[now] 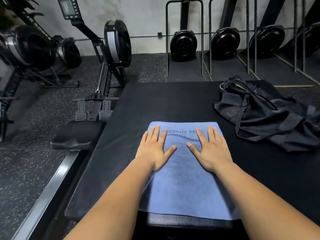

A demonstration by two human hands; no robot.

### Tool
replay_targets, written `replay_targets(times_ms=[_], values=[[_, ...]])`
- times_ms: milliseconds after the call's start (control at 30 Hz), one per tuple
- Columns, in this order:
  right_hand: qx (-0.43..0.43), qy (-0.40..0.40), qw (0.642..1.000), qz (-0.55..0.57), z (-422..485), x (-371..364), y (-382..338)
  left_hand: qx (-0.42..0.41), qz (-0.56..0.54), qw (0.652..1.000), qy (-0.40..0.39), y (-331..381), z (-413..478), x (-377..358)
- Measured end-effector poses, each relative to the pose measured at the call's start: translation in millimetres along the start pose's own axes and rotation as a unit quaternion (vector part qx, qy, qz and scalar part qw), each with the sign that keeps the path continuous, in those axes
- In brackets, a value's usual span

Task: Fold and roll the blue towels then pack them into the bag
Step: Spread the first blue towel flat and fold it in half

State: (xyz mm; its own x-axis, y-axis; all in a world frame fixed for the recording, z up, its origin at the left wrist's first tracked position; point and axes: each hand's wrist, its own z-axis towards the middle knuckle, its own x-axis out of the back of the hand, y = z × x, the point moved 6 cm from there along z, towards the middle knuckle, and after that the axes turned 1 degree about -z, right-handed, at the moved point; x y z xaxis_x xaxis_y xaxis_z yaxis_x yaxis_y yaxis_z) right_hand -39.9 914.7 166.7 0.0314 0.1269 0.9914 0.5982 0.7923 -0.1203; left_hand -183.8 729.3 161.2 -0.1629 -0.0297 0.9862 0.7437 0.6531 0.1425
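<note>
A blue towel lies folded into a long strip on a black mat, its far end carrying dark printed lettering. My left hand rests flat on the towel's left side, fingers spread and holding nothing. My right hand presses flat on the right side the same way. A crumpled black bag lies on the mat to the far right, apart from the towel, with a metal ring at its top.
A rowing machine with its seat and rail stands close along the mat's left edge. More rowers stand upright against the back wall. Speckled rubber floor spreads to the left.
</note>
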Motion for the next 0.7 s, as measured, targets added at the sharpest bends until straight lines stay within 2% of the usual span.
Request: replay_targets(times_ms=[133,300,367,400,467,500,567,700], values=[[0.001,0.016,1.000,-0.008,7,1,-4,-0.011,0.030,0.999,0.001,-1,13,0],[0.002,0.074,0.995,-0.071,-2,13,-12,-0.040,0.113,0.987,0.104,14,0,22],[0.015,0.082,0.994,-0.064,-15,19,-24,-0.064,0.095,0.983,0.140,28,-12,30],[0.018,0.087,0.995,-0.042,-25,21,-30,-0.060,0.052,0.985,0.151,31,-20,31],[0.025,0.070,0.997,0.008,-53,17,-37,-0.041,-0.060,0.990,0.121,31,-44,22],[0.035,0.055,0.998,0.017,-66,11,-37,-0.040,-0.082,0.992,0.092,29,-57,12],[0.059,0.025,0.998,0.019,-91,-1,-28,-0.042,-0.051,0.997,0.042,18,-83,-5],[0.051,0.031,0.998,0.007,-106,-1,0,-0.015,-0.007,0.999,0.038,0,-100,-4]])
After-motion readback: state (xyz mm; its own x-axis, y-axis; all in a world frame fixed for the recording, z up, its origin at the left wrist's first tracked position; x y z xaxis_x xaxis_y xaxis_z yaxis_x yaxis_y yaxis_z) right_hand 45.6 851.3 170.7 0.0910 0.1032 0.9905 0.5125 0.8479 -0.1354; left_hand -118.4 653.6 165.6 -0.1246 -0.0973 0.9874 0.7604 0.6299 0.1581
